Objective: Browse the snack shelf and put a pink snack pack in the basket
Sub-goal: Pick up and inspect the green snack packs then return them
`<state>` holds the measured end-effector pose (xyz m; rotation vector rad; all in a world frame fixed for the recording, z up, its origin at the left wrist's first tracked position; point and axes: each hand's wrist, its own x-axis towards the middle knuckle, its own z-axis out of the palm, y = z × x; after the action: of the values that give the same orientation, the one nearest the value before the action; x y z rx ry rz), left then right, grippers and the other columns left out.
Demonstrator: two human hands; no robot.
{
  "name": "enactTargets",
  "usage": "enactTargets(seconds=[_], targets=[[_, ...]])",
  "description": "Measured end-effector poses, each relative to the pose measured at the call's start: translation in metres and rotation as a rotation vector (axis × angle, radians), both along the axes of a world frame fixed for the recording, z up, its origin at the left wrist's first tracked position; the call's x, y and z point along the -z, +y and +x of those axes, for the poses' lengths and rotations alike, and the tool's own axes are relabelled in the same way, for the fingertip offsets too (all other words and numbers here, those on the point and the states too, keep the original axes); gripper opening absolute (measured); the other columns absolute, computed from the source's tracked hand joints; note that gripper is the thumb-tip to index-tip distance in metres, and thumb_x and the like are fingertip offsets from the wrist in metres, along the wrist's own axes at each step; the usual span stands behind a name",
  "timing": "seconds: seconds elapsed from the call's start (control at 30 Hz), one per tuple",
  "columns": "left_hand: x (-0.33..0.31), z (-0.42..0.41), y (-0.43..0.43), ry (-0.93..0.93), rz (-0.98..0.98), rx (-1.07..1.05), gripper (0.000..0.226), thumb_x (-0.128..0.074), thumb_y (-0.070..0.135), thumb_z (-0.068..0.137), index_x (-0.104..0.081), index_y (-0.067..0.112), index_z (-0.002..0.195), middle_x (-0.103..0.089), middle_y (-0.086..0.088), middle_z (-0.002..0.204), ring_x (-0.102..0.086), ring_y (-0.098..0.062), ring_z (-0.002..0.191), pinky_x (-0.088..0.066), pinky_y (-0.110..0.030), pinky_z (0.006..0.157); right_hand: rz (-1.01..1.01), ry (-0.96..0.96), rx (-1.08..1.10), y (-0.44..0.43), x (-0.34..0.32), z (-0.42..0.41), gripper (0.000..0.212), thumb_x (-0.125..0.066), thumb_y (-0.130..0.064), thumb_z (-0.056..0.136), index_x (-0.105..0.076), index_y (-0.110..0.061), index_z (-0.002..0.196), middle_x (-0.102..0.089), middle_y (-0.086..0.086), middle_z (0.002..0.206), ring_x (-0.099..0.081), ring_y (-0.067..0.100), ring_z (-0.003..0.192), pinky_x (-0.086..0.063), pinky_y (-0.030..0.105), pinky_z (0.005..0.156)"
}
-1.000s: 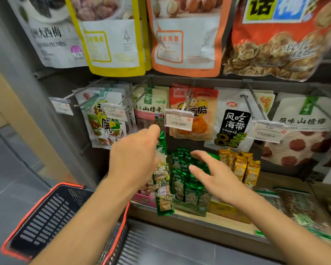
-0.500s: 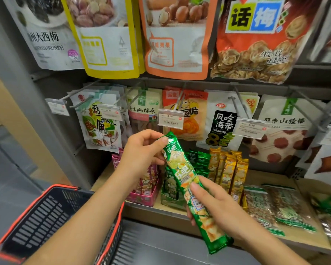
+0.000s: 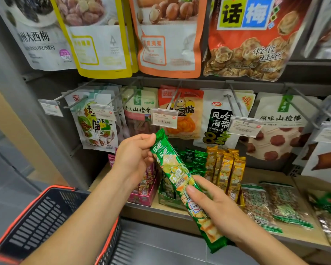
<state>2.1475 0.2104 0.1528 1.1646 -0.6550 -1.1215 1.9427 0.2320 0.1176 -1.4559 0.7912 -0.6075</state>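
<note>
I'm looking into a shop, at its snack aisle. Glossy foil snack pouches [image 3: 168, 44] hang in rows from thin grey metal peg hooks [image 3: 234, 105] fronted by white printed price labels in clear plastic holders [image 3: 164, 119]. Below, a pale wooden shelf [image 3: 256, 175] carries a pink cardboard display box [image 3: 141, 197] of stick packs. A black plastic shopping basket with a red rim [image 3: 57, 187] sits lower left.

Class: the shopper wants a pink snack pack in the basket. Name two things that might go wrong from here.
Both the left hand and right hand grip a green pack, not pink; it might land in the basket instead.
The pink packs sit behind the left wrist; reaching with full hands may topple them.
</note>
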Motion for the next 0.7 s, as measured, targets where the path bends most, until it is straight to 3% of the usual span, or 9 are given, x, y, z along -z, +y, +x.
enactTargets(seconds=[0.1, 0.17, 0.27, 0.33, 0.4, 0.47, 0.53, 0.63, 0.7], targets=[[0.005, 0.002, -0.002, -0.012, -0.009, -0.068, 0.036, -0.063, 0.007, 0.089, -0.07, 0.016, 0.055, -0.056, 0.004, 0.055, -0.041, -0.002, 0.039, -0.037, -0.015, 0.037, 0.013, 0.004, 0.0, 0.0, -0.001, -0.001, 0.027, -0.054, -0.054, 0.076, -0.057, -0.053, 0.103, -0.067, -0.037, 0.088, -0.067, -0.009, 0.079, -0.045, 0.004, 0.062], [0.007, 0.003, -0.002, -0.123, -0.029, -0.057, 0.03, -0.063, 0.006, 0.089, -0.071, 0.017, 0.063, -0.06, 0.004, 0.062, -0.047, -0.005, 0.046, -0.041, -0.016, 0.043, 0.057, 0.018, -0.035, 0.001, 0.002, -0.003, 0.028, -0.056, -0.055, 0.077, -0.056, -0.053, 0.106, -0.072, -0.023, 0.082, -0.071, 0.009, 0.066, -0.052, 0.017, 0.057], [0.009, 0.006, -0.003, -0.419, -0.039, 0.024, 0.024, -0.062, 0.006, 0.091, -0.073, 0.021, 0.077, -0.068, 0.001, 0.073, -0.059, -0.011, 0.066, -0.05, -0.021, 0.056, 0.081, 0.063, -0.04, 0.004, 0.005, -0.005, 0.029, -0.056, -0.059, 0.079, -0.051, -0.059, 0.107, -0.07, -0.004, 0.098, -0.067, 0.026, 0.056, -0.055, 0.031, 0.051], [0.009, 0.009, -0.002, -0.58, -0.039, 0.067, 0.027, -0.061, 0.007, 0.092, -0.074, 0.028, 0.082, -0.073, 0.003, 0.078, -0.064, -0.011, 0.076, -0.054, -0.024, 0.07, 0.0, 0.149, -0.023, 0.003, 0.008, -0.008, 0.03, -0.052, -0.064, 0.079, -0.046, -0.062, 0.108, -0.067, 0.001, 0.1, -0.066, 0.024, 0.054, -0.054, 0.03, 0.05], [0.007, 0.009, 0.001, -0.61, -0.055, 0.12, 0.024, -0.062, 0.012, 0.092, -0.076, 0.03, 0.084, -0.075, 0.003, 0.085, -0.067, -0.011, 0.083, -0.055, -0.028, 0.078, -0.086, 0.2, -0.002, 0.0, 0.01, -0.011, 0.03, -0.048, -0.067, 0.077, -0.044, -0.062, 0.107, -0.064, 0.001, 0.093, -0.065, 0.02, 0.052, -0.051, 0.028, 0.048], [0.006, 0.007, 0.003, -0.572, -0.056, 0.175, 0.012, -0.066, 0.028, 0.089, -0.077, 0.027, 0.087, -0.076, 0.002, 0.09, -0.069, -0.01, 0.087, -0.056, -0.028, 0.078, -0.179, 0.254, 0.016, -0.002, 0.012, -0.014, 0.031, -0.045, -0.069, 0.078, -0.042, -0.062, 0.108, -0.063, -0.002, 0.084, -0.063, 0.014, 0.05, -0.05, 0.026, 0.047], [0.008, 0.004, 0.004, -0.629, -0.05, 0.163, 0.016, -0.07, 0.04, 0.082, -0.077, 0.026, 0.085, -0.075, 0.004, 0.085, -0.067, -0.005, 0.081, -0.055, -0.022, 0.074, -0.312, 0.352, 0.033, -0.001, 0.016, -0.017, 0.036, -0.039, -0.073, 0.079, -0.036, -0.061, 0.113, -0.063, -0.013, 0.077, -0.058, 0.006, 0.05, -0.046, 0.023, 0.048], [0.012, -0.002, 0.001, -0.711, -0.044, 0.064, 0.011, -0.073, 0.026, 0.083, -0.077, 0.024, 0.073, -0.072, 0.008, 0.069, -0.061, 0.002, 0.065, -0.049, -0.017, 0.066, -0.567, 0.541, 0.056, 0.002, 0.02, -0.018, 0.053, -0.023, -0.081, 0.076, -0.028, -0.056, 0.122, -0.059, -0.016, 0.072, -0.055, 0.004, 0.062, -0.04, 0.025, 0.053], [0.015, -0.002, -0.001, -0.712, -0.001, 0.026, 0.015, -0.071, 0.024, 0.085, -0.077, 0.024, 0.071, -0.073, 0.004, 0.071, -0.064, -0.003, 0.069, -0.054, -0.028, 0.071, -0.63, 0.564, 0.085, 0.002, 0.022, -0.019, 0.054, -0.019, -0.082, 0.076, -0.026, -0.055, 0.123, -0.057, -0.015, 0.074, -0.055, 0.004, 0.067, -0.041, 0.027, 0.055]])
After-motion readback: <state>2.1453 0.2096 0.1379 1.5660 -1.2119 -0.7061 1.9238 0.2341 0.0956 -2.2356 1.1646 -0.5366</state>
